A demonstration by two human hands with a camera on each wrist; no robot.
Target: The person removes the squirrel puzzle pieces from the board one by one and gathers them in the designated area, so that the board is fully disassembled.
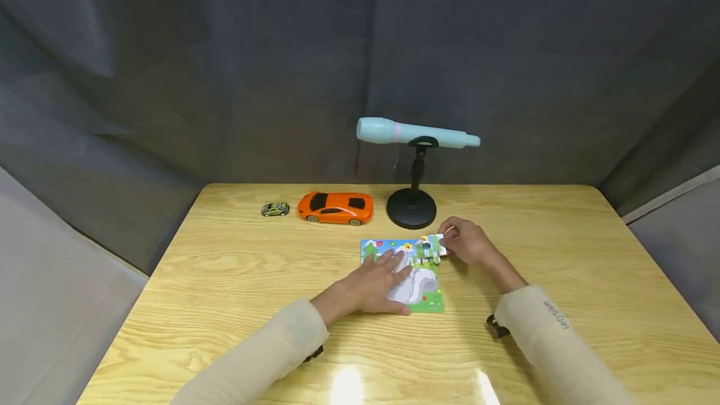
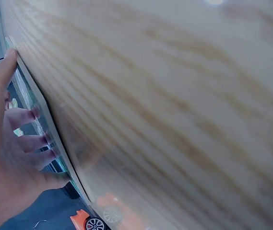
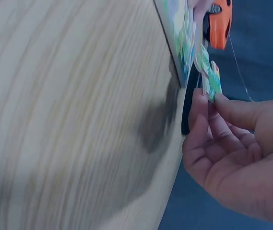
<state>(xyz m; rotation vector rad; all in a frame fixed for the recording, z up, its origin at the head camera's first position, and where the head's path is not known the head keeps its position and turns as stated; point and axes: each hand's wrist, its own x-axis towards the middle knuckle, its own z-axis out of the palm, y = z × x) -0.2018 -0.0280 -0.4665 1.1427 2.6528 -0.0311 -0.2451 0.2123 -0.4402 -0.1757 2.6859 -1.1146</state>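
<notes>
A colourful jigsaw puzzle board lies flat on the table, showing a grey shape amid green and blue. Across its left side rests my left hand, fingers spread over the picture. In the left wrist view, the left hand's fingertips press along the board's thin edge and top. My right hand pinches a puzzle piece at the board's upper right corner. The right wrist view shows this puzzle piece tilted between thumb and fingers, raised above the board. Part of the board is hidden beneath the left hand.
Behind the board stands a light blue microphone on a black stand. An orange toy car and a small green toy car sit to its left. A dark curtain hangs beyond the wooden table's far edge.
</notes>
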